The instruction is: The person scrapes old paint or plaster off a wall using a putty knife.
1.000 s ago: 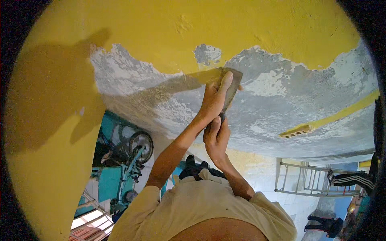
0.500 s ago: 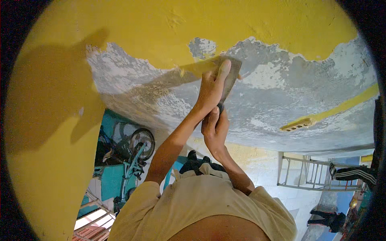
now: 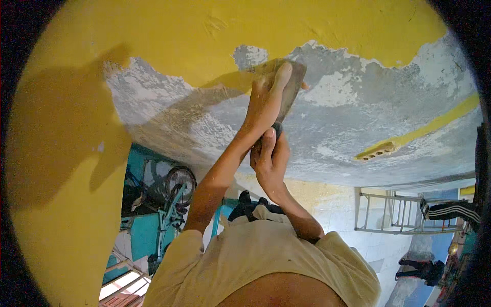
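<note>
A wide flat scraper [image 3: 293, 92] with a dark handle is up against the wall [image 3: 327, 123], where yellow paint meets bare grey plaster. My left hand [image 3: 267, 100] is closed around the blade, its thumb laid along the face and a fingertip showing past the far edge. Below it, my right hand [image 3: 271, 158] grips the handle, mostly covering it. A small bare patch [image 3: 250, 55] in the yellow paint lies just beyond the blade's upper left corner.
On the right, a yellow cable strip with a socket block [image 3: 381, 150] runs across the wall. Lower right, a metal ladder [image 3: 383, 212] stands near a person's leg in striped trousers [image 3: 452, 212], with another person [image 3: 424, 271] farther off. Lower left is a bicycle [image 3: 174, 204].
Both hands and the scraper have shifted slightly up and left in the picture. The view has tilted a little, and the grip looks the same.
</note>
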Demonstrator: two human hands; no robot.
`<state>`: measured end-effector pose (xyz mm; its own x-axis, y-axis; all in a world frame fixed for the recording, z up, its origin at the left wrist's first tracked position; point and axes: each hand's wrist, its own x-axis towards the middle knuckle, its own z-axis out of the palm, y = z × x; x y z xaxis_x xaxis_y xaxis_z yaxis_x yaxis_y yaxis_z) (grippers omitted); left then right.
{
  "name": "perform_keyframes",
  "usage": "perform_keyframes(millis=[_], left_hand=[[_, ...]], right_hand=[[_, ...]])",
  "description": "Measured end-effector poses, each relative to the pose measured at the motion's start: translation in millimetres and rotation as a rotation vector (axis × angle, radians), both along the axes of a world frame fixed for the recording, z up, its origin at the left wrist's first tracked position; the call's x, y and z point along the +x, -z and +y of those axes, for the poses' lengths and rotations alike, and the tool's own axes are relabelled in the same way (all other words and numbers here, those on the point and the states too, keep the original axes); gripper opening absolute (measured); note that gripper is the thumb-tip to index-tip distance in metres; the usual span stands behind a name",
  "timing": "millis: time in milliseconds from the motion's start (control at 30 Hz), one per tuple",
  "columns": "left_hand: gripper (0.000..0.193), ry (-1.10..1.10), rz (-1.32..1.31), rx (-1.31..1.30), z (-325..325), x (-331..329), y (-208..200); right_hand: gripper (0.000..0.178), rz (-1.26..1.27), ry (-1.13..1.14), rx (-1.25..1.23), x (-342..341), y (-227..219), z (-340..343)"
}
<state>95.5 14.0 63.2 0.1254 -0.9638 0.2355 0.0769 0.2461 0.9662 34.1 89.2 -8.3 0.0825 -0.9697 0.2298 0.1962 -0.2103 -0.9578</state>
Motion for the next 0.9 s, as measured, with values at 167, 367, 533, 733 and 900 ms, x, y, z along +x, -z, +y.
perform_keyframes(millis=[167,367,533,733,900], left_hand=[[0.045,-0.075,0.058,-0.057,-7,-4,9],[0.044,-0.044,0.014,-0.001,-1,-3,9],[0.048,-0.037,-0.040,-0.125,-6,-3,-12],[0.046,-0.022,-0.001,-0.101,-9,-2,-5],[0.047,0.070,-0.028,-0.054,-3,-3,-2]], right_hand=[[0.025,-0.036,0.024,-0.038,-1,16,-2],[0.024,-0.015,0.031,0.000,4,24,-1],[0.026,0.008,-0.001,0.024,6,-10,-1],[0.029,-0.033,0.004,0.030,5,-3,0],[0.030,-0.047,0.067,-0.023,10,7,1]])
